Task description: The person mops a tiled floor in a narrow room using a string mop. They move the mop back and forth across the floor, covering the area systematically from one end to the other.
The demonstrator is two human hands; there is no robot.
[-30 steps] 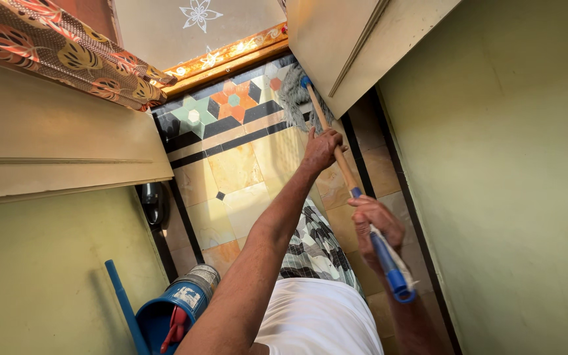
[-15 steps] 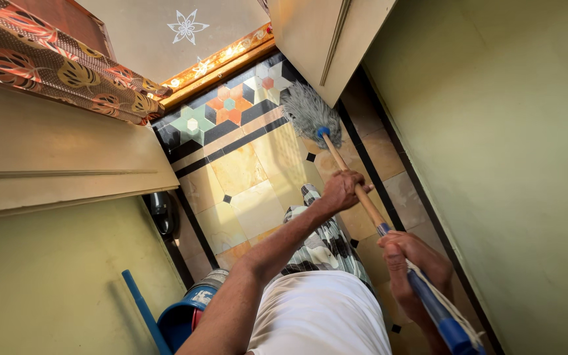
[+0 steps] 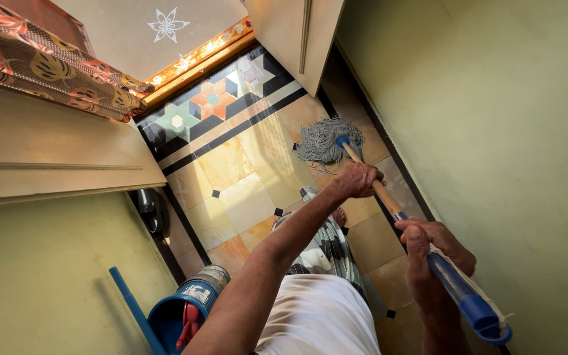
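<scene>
A mop with a grey string head (image 3: 322, 141) rests on the patterned tile floor (image 3: 244, 177). Its wooden handle (image 3: 384, 197) runs back toward me and ends in a blue grip (image 3: 468, 302). My left hand (image 3: 357, 180) is closed around the wooden part, close to the mop head. My right hand (image 3: 432, 253) grips the handle farther back, where the wood meets the blue section. My bare foot (image 3: 340, 215) shows just below the left hand, beside my checked wrap.
A blue bucket (image 3: 175, 312) with a red item inside and a blue pole (image 3: 129, 309) stands at the lower left by the green wall. A cream door (image 3: 297, 33) hangs open above the mop. A patterned curtain (image 3: 47, 62) and a green wall (image 3: 494, 131) flank the narrow passage.
The mop head has been pulled back along the floor, from under the open door toward my feet. Both hands moved lower and to the right with the handle.
</scene>
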